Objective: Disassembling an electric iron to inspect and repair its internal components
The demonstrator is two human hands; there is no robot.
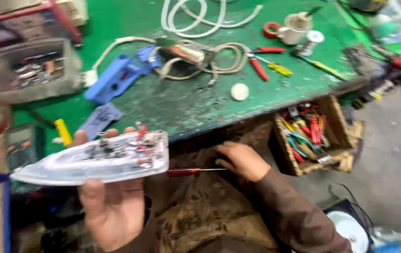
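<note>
My left hand [111, 206] holds up a pointed metal iron soleplate [95, 159], flat side down, with terminals and red wires showing on its top near the wide end. My right hand [242, 160] rests low by my lap just under the bench edge, fingers closed on the metal shaft of a screwdriver with a red handle [184, 172] that points left toward the soleplate. Blue plastic iron housing pieces [116, 77] lie on the worn green workbench [186, 105] beyond the soleplate.
On the bench lie a coiled white cable [200, 21], red-handled pliers [261, 58], a white round knob [239, 92], a mug [294, 29], a multimeter [20, 145] and a grey parts tray [36, 70]. A wooden box of wires and tools [310, 133] hangs at right.
</note>
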